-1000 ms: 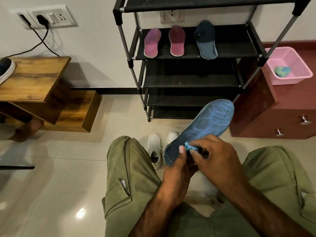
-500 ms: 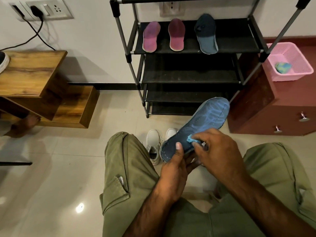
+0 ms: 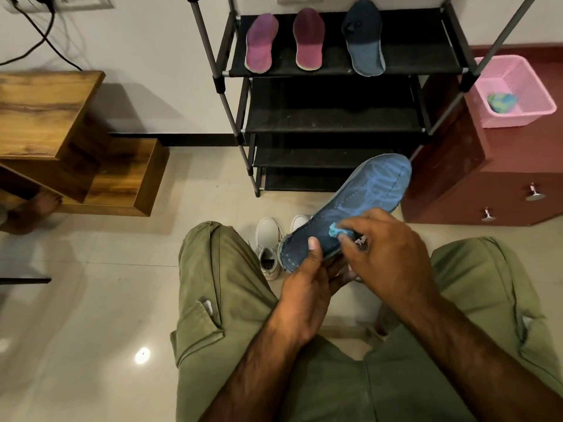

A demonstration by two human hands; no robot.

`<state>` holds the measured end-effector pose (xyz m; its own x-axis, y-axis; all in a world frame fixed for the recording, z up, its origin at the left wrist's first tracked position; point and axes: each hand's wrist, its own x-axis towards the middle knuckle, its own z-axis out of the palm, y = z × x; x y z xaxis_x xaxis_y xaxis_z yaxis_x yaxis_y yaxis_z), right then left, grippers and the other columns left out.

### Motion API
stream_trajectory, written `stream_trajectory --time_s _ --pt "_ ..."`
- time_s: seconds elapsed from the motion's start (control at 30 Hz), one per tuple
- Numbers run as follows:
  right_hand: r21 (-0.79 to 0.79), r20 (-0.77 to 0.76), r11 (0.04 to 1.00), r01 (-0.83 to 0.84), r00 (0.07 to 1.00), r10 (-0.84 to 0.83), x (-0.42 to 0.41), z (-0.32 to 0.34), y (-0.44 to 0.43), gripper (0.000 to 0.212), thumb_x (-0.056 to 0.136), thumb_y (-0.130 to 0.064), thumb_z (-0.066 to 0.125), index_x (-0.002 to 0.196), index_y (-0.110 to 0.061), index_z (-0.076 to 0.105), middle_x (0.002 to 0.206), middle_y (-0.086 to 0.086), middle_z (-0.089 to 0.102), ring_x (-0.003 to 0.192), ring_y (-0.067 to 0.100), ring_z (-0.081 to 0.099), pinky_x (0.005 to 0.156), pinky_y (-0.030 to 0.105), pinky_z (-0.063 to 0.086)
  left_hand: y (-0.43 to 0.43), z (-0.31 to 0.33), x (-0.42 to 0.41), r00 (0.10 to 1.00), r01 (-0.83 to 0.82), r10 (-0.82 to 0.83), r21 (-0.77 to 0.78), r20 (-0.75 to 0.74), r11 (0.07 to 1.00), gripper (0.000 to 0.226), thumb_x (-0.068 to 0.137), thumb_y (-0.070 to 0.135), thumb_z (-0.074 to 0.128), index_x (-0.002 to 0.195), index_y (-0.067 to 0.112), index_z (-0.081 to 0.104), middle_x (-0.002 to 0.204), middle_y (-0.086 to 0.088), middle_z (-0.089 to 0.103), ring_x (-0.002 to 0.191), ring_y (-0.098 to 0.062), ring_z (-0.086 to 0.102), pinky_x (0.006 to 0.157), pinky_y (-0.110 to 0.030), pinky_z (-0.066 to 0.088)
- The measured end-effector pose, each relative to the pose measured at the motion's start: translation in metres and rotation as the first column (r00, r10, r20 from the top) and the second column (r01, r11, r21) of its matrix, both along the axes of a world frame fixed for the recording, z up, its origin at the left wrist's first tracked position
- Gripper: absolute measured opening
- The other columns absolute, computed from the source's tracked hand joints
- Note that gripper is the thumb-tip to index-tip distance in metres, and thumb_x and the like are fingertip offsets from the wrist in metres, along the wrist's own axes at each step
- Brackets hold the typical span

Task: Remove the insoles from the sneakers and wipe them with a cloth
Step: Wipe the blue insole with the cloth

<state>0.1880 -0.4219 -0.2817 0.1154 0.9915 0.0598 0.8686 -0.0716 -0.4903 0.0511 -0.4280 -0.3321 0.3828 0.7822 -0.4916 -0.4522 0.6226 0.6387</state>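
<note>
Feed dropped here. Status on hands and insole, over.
Left hand grips blue insole at near end. Right hand pinches cloth against it. White sneakers on floor below, nothing blocking.

Olive-green cargo trousers (image 3: 231, 300), creased fabric w/ stitched side seams; L leg at approx 7 o'clock, R leg at 4 o'clock. Flap pocket (image 3: 199, 327) on L thigh, small white tag at its top corner; 2nd pocket (image 3: 530, 325) on R thigh. Forearms bare & hairy; left hand (image 3: 304, 287) & right hand (image 3: 393, 254) ungloved
</note>
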Motion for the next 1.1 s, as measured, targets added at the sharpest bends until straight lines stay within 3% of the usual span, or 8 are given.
stream_trajectory --time_s 0.2,0.33,0.5,0.67,0.8,0.97,1.1 --pt "-0.042 0.033 0.989 -0.141 0.989 0.142 -0.014 0.003 -0.011 0.023 0.094 -0.036 0.064 0.114 -0.031 0.071 0.103 -0.009 0.061 0.080 0.008 0.058 0.065 0.028 0.052 -0.002 0.001 -0.004 1.000 -0.010 0.010 -0.031 0.004 0.999 0.066 0.105 0.052 0.034 0.142 0.001 0.053 0.140 -0.019 0.062 0.135 -0.031 0.056 0.107 -0.041 0.049" --pt "-0.004 0.046 0.999 0.041 0.998 -0.041 -0.004 0.002 0.003 0.027 0.094 -0.036 0.063 0.119 -0.029 0.071 0.109 -0.006 0.065 0.088 0.011 0.059 0.071 0.028 0.048 -0.001 0.003 -0.002 1.000 -0.009 0.009 -0.004 -0.012 1.000 0.061 0.108 0.048 0.030 0.148 0.005 0.048 0.143 -0.020 0.059 0.135 -0.032 0.056 0.112 -0.050 0.045" --pt "-0.066 0.002 0.986 -0.153 0.988 0.154 -0.015 0.003 -0.014 0.024 0.094 -0.036 0.064 0.117 -0.031 0.071 0.101 -0.010 0.061 0.081 0.005 0.054 0.066 0.023 0.045 -0.003 0.004 -0.005 1.000 -0.005 0.005 -0.024 -0.017 1.000 0.063 0.104 0.050 0.034 0.136 0.002 0.058 0.136 -0.017 0.065 0.131 -0.029 0.060 0.104 -0.039 0.051" --pt "-0.005 0.048 0.999 0.035 0.998 -0.034 -0.005 0.007 0.010 0.027 0.096 -0.035 0.063 0.121 -0.029 0.071 0.110 -0.005 0.064 0.090 0.012 0.059 0.071 0.027 0.044 -0.002 0.006 0.001 1.000 0.004 -0.004 -0.006 0.010 1.000 0.058 0.108 0.045 0.029 0.146 0.006 0.051 0.140 -0.019 0.062 0.129 -0.031 0.060 0.102 -0.044 0.053" --pt "-0.047 -0.008 0.988 -0.146 0.989 0.146 -0.017 0.009 0.002 0.028 0.097 -0.034 0.061 0.123 -0.029 0.069 0.113 -0.005 0.063 0.095 0.011 0.059 0.079 0.029 0.051 -0.003 0.005 -0.001 1.000 0.005 -0.005 -0.020 0.000 1.000 0.054 0.106 0.045 0.032 0.140 0.011 0.056 0.134 -0.015 0.067 0.124 -0.025 0.064 0.096 -0.038 0.055" --pt "-0.015 0.048 0.999 0.039 0.998 -0.039 -0.004 0.015 0.025 0.028 0.098 -0.035 0.061 0.124 -0.030 0.069 0.116 -0.004 0.063 0.100 0.014 0.060 0.081 0.032 0.051 -0.004 0.006 0.003 1.000 0.014 -0.014 0.006 -0.004 1.000 0.059 0.103 0.044 0.041 0.145 0.004 0.050 0.135 -0.021 0.065 0.120 -0.032 0.065 0.095 -0.043 0.057" --pt "-0.101 0.080 0.985 -0.143 0.985 0.152 -0.018 0.020 0.015 0.026 0.100 -0.029 0.058 0.124 -0.032 0.066 0.117 -0.006 0.059 0.100 0.016 0.060 0.083 0.040 0.055 -0.004 0.003 0.000 1.000 -0.003 0.003 0.001 -0.012 1.000 0.059 0.101 0.045 0.043 0.142 0.004 0.053 0.121 -0.018 0.071 0.112 -0.031 0.068 0.096 -0.044 0.057"
